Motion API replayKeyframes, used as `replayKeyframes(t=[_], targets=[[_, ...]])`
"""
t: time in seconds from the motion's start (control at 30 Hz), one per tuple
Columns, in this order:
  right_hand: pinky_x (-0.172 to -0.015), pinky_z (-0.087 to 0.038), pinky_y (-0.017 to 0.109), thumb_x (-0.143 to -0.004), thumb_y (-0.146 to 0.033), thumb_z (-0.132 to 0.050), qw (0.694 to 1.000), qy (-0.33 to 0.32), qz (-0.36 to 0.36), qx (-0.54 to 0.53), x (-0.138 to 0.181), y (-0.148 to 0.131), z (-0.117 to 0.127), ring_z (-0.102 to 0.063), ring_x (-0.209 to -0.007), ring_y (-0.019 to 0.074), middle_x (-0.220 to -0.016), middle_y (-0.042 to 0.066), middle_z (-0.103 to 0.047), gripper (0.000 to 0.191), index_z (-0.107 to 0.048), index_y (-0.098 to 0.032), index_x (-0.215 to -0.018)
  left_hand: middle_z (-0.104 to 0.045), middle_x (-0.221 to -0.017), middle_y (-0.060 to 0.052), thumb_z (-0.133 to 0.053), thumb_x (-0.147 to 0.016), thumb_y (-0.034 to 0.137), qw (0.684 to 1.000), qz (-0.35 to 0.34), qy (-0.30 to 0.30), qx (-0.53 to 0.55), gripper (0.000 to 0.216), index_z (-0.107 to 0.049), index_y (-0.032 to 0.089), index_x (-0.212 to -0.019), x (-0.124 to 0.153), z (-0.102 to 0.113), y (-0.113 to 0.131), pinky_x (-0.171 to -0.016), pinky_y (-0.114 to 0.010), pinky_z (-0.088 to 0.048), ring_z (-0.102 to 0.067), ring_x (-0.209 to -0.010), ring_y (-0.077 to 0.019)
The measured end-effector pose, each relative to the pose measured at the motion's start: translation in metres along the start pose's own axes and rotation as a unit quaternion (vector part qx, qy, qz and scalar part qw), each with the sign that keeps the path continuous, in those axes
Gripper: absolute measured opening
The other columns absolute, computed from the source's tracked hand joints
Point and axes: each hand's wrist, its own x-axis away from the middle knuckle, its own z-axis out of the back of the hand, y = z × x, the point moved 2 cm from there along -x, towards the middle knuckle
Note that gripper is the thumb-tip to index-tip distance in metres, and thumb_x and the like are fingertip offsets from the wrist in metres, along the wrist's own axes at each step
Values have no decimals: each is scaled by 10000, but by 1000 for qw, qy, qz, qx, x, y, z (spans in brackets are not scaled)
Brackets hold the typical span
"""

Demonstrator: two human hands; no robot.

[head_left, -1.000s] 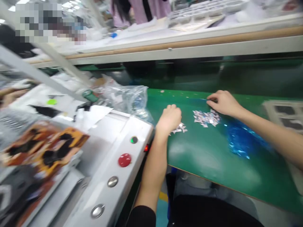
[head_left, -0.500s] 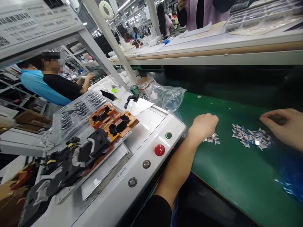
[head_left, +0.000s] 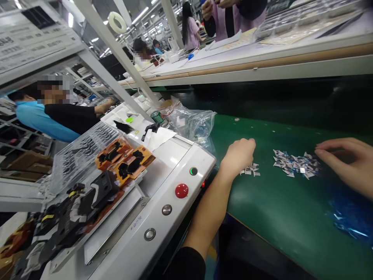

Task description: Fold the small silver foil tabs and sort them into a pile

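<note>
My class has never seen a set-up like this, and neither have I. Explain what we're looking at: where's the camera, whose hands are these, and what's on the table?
There is no robot here: a person works with two bare hands. One camera, worn on the head, looks forward and down.

On the green tabletop lie two piles of small flat pieces. The left hand is over the smaller pile, partly hiding it. The right hand is beside the larger pile. Whether either hand holds a piece, I cannot tell.

Shiny blue film lies nearer the wearer, below the right hand. To the left stands a white machine with a red button. A clear plastic bag lies beyond its corner.
</note>
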Motion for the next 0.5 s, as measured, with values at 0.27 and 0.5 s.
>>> replayKeyframes(t=[0.27,0.5], targets=[[-898,-593,540,-848,-431,-738,998,5,-6,-61,9,-23,10,-754,-937,327,-1127,100,-834,82,-766,-401,-919,-805,-1197,-149,-605,-1018,150,999,46,-14,2,180,-761,183,-1102,7,-1,-11,-936,-394,-596,-786,-1159,-332],[-862,-608,502,-825,-405,-702,996,11,4,-92,11,-29,8,-738,-849,305,-1019,100,-824,102,-763,-336,-869,-824,-1272,-134,-525,-949,16,999,32,-1,12,388,-801,190,-1157,6,2,-8,-947,-380,-593,-788,-1171,-310]])
